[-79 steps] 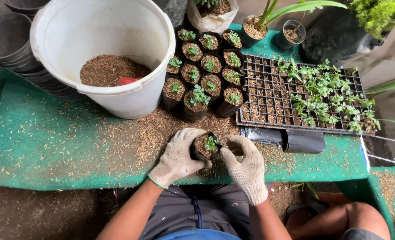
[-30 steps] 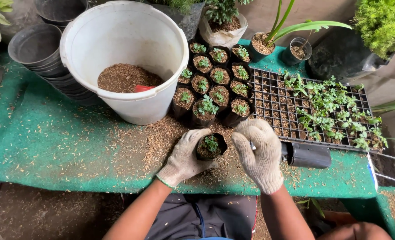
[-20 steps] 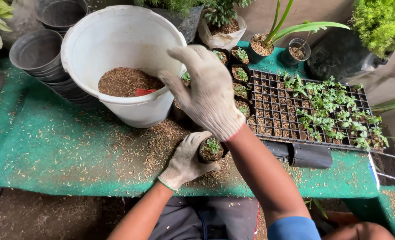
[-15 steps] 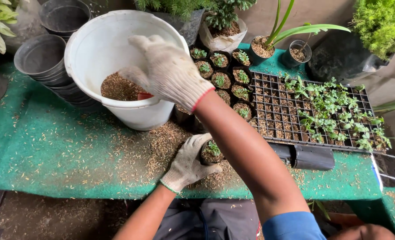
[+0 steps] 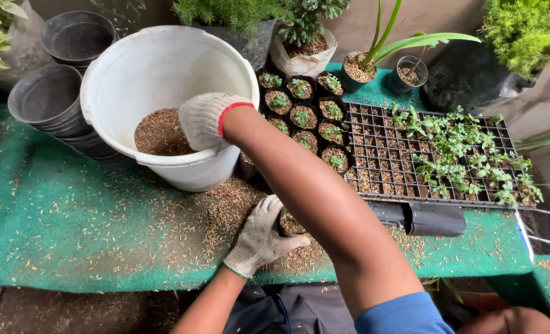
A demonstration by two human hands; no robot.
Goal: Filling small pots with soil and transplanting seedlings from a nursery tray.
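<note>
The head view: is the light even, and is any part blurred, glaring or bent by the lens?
In the head view the light is soft and even, daylight-like, with no glare; only faint shadows lie under the white bucket and the seedling tray. The right hand in the bucket and the left hand on the small pot look sharp. The forearm, close to the lens, looms large; edges bend slightly.

Plant nursery: seedling tray [image 5: 435, 154], stacked pots [image 5: 52, 105], potting bucket [image 5: 163, 86].

Gloved right hand [image 5: 204, 120] stretched far forward, fingers curled downward; gloved left hand [image 5: 259, 238] cupped near the body, wrist bent.
</note>
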